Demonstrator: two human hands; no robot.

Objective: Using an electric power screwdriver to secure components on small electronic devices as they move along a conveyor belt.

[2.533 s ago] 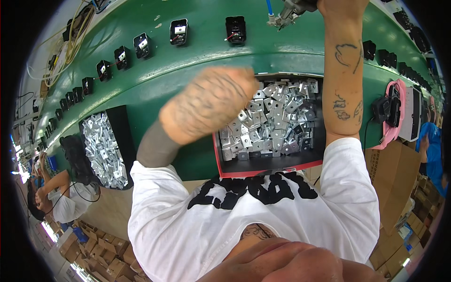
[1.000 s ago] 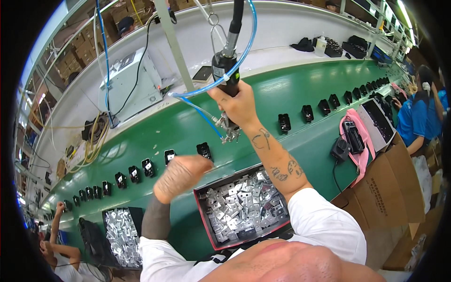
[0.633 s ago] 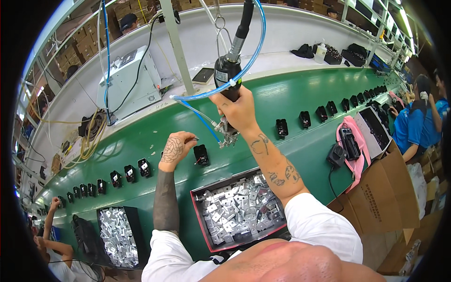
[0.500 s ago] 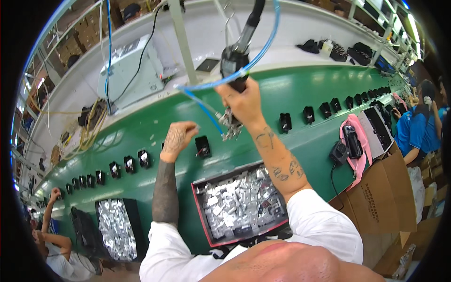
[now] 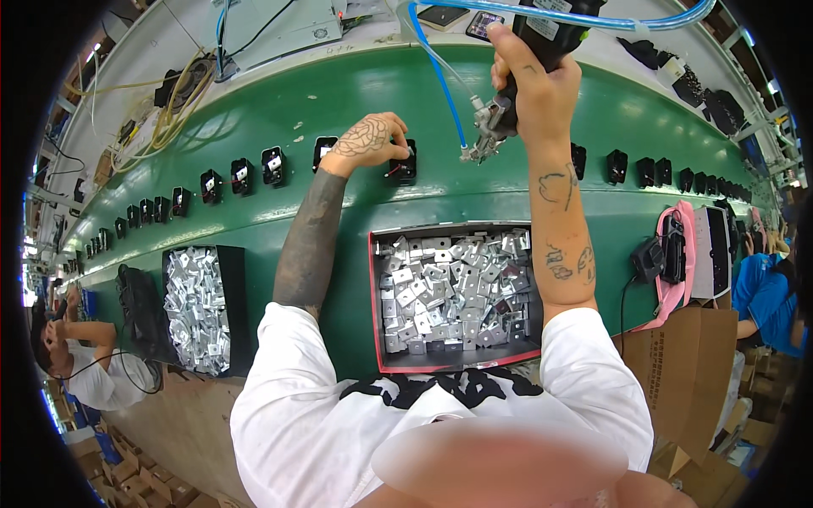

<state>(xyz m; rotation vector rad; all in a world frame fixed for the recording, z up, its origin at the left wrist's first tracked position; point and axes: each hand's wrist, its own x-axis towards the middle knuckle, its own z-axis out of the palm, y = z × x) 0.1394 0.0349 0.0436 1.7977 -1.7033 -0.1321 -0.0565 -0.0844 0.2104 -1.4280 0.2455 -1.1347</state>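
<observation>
My right hand is wrapped round a black power screwdriver, raised above the green bench. A metal feeder head with a blue air hose hangs at its lower end. Closer to the middle, the bent fingers of my left hand are drawn together over a small black housing. They cover part of its upper end, and whatever sits between the fingertips is hidden. Another black housing with a bright metal piece in it stands just left of that hand.
A red-edged box of metal brackets lies in front of me, and a black box of similar brackets is at left. Rows of black housings line the green bench. A pink strap lies at right. Other people sit at both sides.
My left hand has come over from beside the housing onto its upper end. My right hand, still gripping the screwdriver, has moved rightward, away from that housing. The whole view has shifted.
</observation>
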